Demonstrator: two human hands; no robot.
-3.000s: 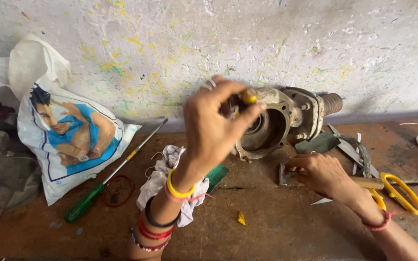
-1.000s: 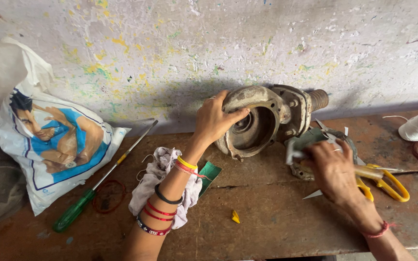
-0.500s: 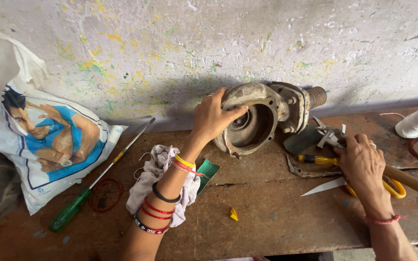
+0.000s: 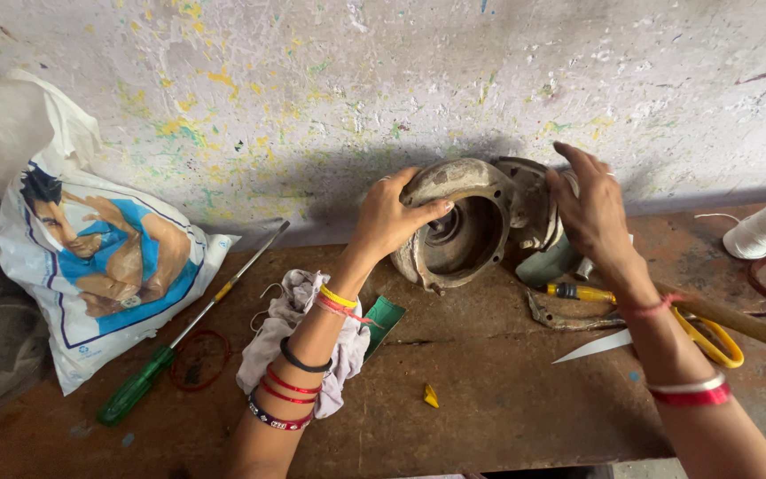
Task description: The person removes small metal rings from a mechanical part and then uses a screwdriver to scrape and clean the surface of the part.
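At frame centre, the rusty motor housing [image 4: 467, 226] is clasped between both hands: left hand [image 4: 389, 217] curled over its open rim, right hand [image 4: 589, 213] closed around its rear, axis running left-right.

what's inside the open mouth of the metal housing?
The round metal housing opens toward the camera: a dark, rusty cavity with a central hub or shaft end. Left hand grips its rim; right hand covers the rear section, so anything behind stays hidden.
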